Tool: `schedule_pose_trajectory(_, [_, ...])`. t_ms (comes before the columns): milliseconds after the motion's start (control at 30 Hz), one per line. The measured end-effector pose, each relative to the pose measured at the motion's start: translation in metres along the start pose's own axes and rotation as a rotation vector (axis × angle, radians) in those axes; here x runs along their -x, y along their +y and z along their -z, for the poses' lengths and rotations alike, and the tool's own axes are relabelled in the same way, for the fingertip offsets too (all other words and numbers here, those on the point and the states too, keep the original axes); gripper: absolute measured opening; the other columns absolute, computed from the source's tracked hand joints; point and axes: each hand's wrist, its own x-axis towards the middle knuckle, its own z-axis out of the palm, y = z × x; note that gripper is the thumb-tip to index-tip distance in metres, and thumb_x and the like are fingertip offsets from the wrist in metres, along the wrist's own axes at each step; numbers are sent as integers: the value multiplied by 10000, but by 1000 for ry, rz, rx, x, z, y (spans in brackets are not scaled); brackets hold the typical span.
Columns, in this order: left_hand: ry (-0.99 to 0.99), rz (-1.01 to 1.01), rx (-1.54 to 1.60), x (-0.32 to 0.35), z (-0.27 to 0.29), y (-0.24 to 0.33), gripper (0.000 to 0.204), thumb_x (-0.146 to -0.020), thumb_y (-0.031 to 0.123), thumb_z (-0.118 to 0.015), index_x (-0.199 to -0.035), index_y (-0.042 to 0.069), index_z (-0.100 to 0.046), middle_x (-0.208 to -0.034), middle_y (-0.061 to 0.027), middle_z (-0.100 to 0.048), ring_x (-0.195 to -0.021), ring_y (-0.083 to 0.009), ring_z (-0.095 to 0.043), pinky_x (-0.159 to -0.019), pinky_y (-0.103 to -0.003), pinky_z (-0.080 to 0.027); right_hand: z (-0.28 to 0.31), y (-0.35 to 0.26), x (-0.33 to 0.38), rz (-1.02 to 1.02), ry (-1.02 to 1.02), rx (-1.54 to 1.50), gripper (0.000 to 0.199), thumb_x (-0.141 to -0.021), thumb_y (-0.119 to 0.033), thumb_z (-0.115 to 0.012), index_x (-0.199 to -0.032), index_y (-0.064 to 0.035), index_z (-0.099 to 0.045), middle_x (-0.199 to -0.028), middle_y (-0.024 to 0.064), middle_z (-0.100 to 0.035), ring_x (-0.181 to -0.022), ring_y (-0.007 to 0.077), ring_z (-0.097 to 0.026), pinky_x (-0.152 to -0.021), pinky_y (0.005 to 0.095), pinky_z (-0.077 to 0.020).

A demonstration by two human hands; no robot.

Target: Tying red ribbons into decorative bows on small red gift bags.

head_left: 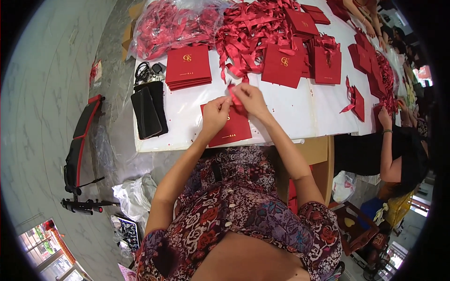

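Observation:
A flat red paper gift bag (pixel 232 129) with gold print lies on the white table near its front edge, just below my hands. My left hand (pixel 216 114) is closed at the bag's top, its fingertips pinching a red ribbon (pixel 235 96). From the right, my right hand (pixel 251 98) is closed on the same ribbon, thumb and fingers together. The two hands nearly meet, and they partly cover the bag's upper part. Beyond them spreads a large heap of loose red ribbons (pixel 243 37). A stack of red bags (pixel 189 65) lies to the left of the heap.
Left on the table are a black phone (pixel 146 112) on a dark cloth and a coiled cable (pixel 142 72). A plastic sack of ribbons (pixel 176 25) sits behind. Ribboned bags (pixel 326 65) stand at right. Another person's arm (pixel 386 140) reaches in at the far right.

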Motion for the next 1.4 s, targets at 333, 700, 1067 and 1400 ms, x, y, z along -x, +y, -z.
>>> schedule_pose_trajectory(333, [29, 309, 421, -6, 10, 16, 301, -979, 250, -622, -1138, 1, -674, -952, -54, -704, -703, -57, -610, -560, -181, -503, 27, -23, -10, -184, -222, -84, 196, -872, -189, -729, -829, -1, -691, -674, 35, -644, -609, 77, -577, -558, 243, -439])
schedule_pose_trajectory(700, [143, 356, 813, -4, 26, 6, 204, -1000, 222, -584, -1095, 49, -634, -873, -14, -666, -694, -87, -613, -610, -228, -509, 49, -2, 0, -110, -135, -332, 186, -948, -179, -640, -867, -12, -623, -654, -8, -575, -637, 61, -555, -554, 242, -423])
schedule_pose_trajectory(1067, [157, 193, 429, 21, 39, 14, 209, -971, 224, -621, -1017, 30, -685, -790, 4, -666, -631, -39, -551, -546, -175, -427, 88, -10, 7, 322, 501, 710, 193, -860, -213, -720, -972, -61, -682, -915, 123, -640, -876, 313, -585, -750, 398, -471])
schedule_pose_trajectory(1400, [-57, 32, 465, 19, -22, 17, 147, -960, 144, -620, -1009, 24, -688, -756, 38, -638, -608, -9, -526, -540, -162, -429, 2, -39, 46, 5, 69, -334, 118, -945, -99, -634, -963, 14, -662, -862, 42, -636, -823, 105, -602, -747, 229, -490])
